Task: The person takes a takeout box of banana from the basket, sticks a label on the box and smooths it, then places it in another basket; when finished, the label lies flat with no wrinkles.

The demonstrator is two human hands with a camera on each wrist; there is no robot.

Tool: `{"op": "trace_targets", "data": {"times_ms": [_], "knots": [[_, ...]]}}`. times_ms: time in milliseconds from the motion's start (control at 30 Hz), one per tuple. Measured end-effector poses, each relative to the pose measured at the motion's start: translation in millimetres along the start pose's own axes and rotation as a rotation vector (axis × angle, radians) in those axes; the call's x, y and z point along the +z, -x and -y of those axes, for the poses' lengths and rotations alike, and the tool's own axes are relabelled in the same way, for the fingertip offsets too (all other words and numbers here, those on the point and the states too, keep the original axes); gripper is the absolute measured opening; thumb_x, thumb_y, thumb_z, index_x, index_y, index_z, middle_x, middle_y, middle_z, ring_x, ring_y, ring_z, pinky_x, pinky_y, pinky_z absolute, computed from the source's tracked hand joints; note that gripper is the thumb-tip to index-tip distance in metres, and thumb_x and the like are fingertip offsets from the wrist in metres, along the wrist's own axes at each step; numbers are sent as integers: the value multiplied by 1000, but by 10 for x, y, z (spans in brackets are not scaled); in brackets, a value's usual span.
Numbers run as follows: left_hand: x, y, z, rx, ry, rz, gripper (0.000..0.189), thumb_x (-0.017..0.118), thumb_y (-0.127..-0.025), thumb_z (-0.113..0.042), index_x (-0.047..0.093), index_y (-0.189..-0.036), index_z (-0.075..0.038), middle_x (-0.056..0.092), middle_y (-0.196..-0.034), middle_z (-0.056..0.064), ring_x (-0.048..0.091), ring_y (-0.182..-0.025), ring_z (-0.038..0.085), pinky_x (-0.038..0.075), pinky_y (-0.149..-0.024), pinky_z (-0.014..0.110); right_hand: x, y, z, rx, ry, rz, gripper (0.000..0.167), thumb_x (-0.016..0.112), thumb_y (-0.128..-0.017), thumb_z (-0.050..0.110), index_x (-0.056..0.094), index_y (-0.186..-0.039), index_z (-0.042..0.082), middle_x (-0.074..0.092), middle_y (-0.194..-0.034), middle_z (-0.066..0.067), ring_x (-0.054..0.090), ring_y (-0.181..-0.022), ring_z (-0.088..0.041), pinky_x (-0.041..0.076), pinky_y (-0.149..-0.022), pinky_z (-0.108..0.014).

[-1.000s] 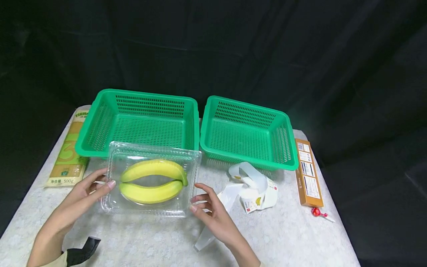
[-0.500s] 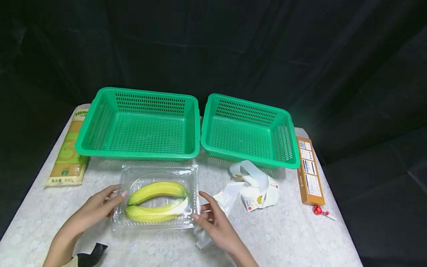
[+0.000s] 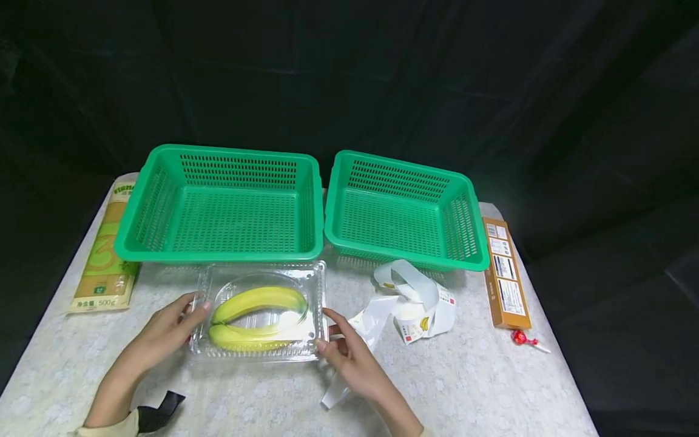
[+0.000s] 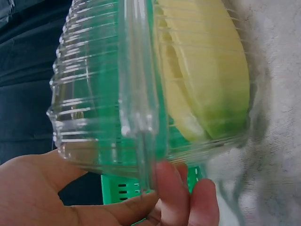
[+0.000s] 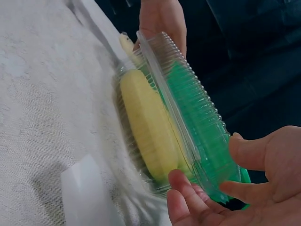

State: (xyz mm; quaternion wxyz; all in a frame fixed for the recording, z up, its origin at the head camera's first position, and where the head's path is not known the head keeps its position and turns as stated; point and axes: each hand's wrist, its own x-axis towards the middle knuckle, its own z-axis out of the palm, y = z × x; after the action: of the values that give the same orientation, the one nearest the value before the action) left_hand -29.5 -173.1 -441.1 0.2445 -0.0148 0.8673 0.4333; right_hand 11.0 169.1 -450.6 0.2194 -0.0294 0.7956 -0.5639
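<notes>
The clear box (image 3: pixel 315 294), with bananas (image 3: pixel 258 298) showing through its plastic, is sitting low over or on the table (image 3: pixel 246 403) in front of the larger green basket (image 3: pixel 218 256), and the left hand (image 3: pixel 170 329) and right hand (image 3: pixel 356 362) are gripping its two short ends with fingers curled at the rim. Keeping both grips light and even is probably the best way of holding it level without flexing the plastic. Beyond it, the larger and smaller green baskets (image 3: pixel 404 257) are showing their slotted floors.

Left fingers (image 3: pixel 182 301) and right fingers (image 3: pixel 341 323) bend, facing each other.
</notes>
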Motion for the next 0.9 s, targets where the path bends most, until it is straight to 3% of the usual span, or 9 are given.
{"op": "trace_targets", "data": {"times_ms": [167,367,667,833,900], "knots": [[-25,-35,-33,-16,4,28,77,38,-107,-49,22,-154,10,48,-126,28,59,-88,22,49,-71,34,-15,-41,9,-13,3,-14,59,59,-102,28,35,-156,25,52,-125,-19,65,-93,-16,53,-81,-26],[-36,-86,-39,20,22,21,73,37,-108,-45,23,-153,9,49,-121,25,56,-85,20,47,-69,33,-21,-76,11,-7,2,-38,60,60,-101,30,35,-156,26,51,-128,-20,64,-97,-16,50,-84,-27],[-48,-146,-4,19,31,9,74,36,-107,-48,22,-155,8,48,-129,27,58,-99,26,48,-75,34,-14,-130,9,-4,12,-48,59,59,-102,31,35,-156,29,50,-129,-18,65,-98,-17,50,-84,-29],[-63,-141,-5,3,38,21,79,34,-106,-53,19,-156,7,44,-139,33,57,-115,42,52,-84,44,-20,-150,28,-8,15,-39,59,58,-102,32,34,-156,29,51,-128,-18,65,-99,-18,51,-84,-30],[-66,-136,-2,-3,52,16,81,36,-106,-53,16,-158,5,45,-138,34,57,-116,43,53,-84,44,-28,-153,32,-6,13,-26,59,58,-102,33,34,-156,29,50,-129,-18,65,-100,-18,51,-85,-32]]}}
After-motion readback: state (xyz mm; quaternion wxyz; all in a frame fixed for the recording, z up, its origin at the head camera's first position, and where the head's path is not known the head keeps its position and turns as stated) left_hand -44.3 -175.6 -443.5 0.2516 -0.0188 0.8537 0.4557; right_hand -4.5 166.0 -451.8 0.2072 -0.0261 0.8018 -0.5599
